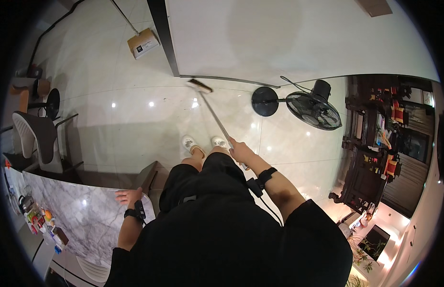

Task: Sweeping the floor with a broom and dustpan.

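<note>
My right hand [242, 152] grips the pale handle of a broom [215, 117], which slants forward and left across the tiled floor [143, 136]. At its far end the brush head [200, 85] is on or just above the floor, near the foot of the white wall, slightly blurred. My left hand [129, 196] holds nothing. Its fingers are spread over the edge of a marble-patterned table [96, 211]; whether they touch the top I cannot tell. A few small dark specks lie on the floor left of the brush head.
A black standing fan [313, 109] stands right of the broom. A cardboard box on a stick [143, 43] is beside the dark wall edge [164, 39]. Grey chairs [42, 136] line the left. Several small items [42, 219] crowd the table's far end. Dark wooden furniture [365, 172] is at right.
</note>
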Motion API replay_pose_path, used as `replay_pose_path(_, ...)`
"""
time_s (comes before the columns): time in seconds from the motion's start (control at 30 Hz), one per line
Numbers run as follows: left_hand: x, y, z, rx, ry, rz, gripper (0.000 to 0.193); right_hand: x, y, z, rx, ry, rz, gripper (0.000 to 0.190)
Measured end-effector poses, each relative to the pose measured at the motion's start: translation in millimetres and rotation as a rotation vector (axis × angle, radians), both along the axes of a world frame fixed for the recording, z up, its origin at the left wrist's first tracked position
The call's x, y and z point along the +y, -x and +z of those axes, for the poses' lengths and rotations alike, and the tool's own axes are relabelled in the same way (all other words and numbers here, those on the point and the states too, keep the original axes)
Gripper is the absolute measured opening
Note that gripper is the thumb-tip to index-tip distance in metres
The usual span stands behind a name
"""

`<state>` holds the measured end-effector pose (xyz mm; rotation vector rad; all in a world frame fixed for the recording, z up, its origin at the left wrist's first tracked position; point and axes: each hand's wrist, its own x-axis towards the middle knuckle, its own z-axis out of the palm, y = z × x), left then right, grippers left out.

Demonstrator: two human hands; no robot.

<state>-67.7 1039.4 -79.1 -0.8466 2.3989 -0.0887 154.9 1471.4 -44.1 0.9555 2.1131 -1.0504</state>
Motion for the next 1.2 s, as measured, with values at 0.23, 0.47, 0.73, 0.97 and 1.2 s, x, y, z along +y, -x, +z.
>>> replay_pose_path(0.23, -10, -1, -12, -0.007, 0.016, 0.021, 0.127, 9, -18, 59, -0.037, 0.249, -0.251, 0.052)
replay_pose_path(0.47, -8, -3, -7, 0.04, -0.038, -0.026, 0.122, -32, -91, 93, -0.129, 0.282, -0.643, 0.052)
replay_pose_path(0.73, 7, -7, 16, 0.005, -0.029, -0.028, 0.117, -13, -55, 37, -0.106, 0.62, -0.987, 0.043)
replay_pose_path(0.97, 11, -8, 24, 0.04, -0.091, -0.016, 0.118, -41, 39, 24, -0.108, 0.718, -0.677, 0.052)
replay_pose_path(1.2, -2, -9, 5, 0.087, -0.098, -0.034, 0.119, -32, 106, 5, -0.003, 0.728, -0.504, 0.059)
